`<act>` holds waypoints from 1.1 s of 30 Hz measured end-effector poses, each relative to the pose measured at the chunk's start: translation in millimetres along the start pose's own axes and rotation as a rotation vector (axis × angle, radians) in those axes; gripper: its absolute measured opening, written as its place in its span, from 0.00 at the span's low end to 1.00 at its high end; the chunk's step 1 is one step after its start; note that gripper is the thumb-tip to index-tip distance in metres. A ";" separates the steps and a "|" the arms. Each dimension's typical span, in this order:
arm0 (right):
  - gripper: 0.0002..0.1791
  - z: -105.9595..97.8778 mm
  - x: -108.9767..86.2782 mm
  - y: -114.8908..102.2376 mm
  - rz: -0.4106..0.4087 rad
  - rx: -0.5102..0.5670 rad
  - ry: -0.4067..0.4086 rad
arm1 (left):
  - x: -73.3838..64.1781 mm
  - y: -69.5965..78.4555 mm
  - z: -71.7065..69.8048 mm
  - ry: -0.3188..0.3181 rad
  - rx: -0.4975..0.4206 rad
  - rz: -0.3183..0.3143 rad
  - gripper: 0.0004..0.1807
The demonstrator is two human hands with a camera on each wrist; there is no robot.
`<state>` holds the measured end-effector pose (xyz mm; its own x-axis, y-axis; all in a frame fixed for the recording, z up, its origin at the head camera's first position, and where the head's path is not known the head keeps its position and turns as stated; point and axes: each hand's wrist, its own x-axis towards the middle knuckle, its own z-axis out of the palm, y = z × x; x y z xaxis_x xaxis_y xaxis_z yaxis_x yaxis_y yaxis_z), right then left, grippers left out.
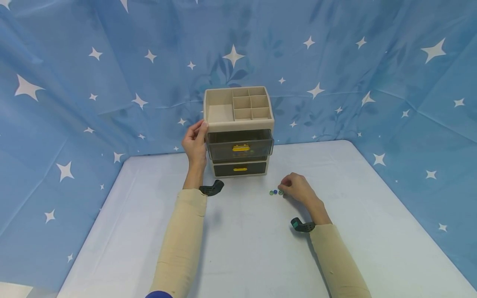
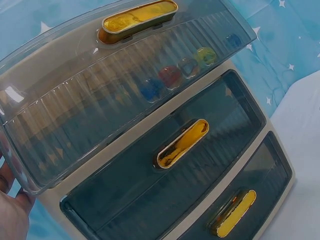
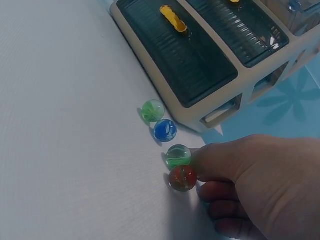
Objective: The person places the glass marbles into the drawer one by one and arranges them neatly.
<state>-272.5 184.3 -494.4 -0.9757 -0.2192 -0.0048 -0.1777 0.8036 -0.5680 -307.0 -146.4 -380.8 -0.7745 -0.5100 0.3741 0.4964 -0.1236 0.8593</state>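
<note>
A beige desk organizer [image 1: 240,125] with dark drawers stands at the back of the table. Its clear top drawer [image 2: 65,115] is pulled out and holds several colored marbles [image 2: 170,76]. My left hand [image 1: 195,142] grips the organizer's upper left side, beside the open drawer. On the table at its front right lie two green marbles [image 3: 153,110], a blue marble [image 3: 165,130] and a red marble [image 3: 183,178]. Curled fingers of my right hand [image 1: 298,188] are right at the red marble and the nearer green one; I cannot tell whether they pinch either.
The organizer's top has a wide compartment [image 1: 220,111] and several small ones [image 1: 242,102]. Two lower drawers with yellow handles [image 2: 183,144] are closed. A white cloth covers the table [image 1: 242,248], and a blue star-print curtain [image 1: 149,74] hangs close behind and at both sides.
</note>
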 end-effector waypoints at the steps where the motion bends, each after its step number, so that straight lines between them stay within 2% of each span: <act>1: 0.12 0.0 -0.2 0.1 0.004 0.002 -0.001 | 0.0 -0.2 -0.1 0.000 0.000 -0.001 0.16; 13: 0.13 -2.5 0.0 -1.5 0.013 0.008 -0.006 | -1.1 -0.2 -0.2 -0.007 0.009 0.003 0.16; 33: 0.14 -7.2 -3.6 -10.7 0.010 0.024 0.052 | -1.1 -1.4 -0.3 -0.001 0.021 0.003 0.17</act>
<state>-268.0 180.5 -482.4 -0.9828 -0.1817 0.0319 -0.1655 0.7920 -0.5876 -306.7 -145.9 -382.5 -0.7737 -0.5093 0.3768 0.4900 -0.1042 0.8654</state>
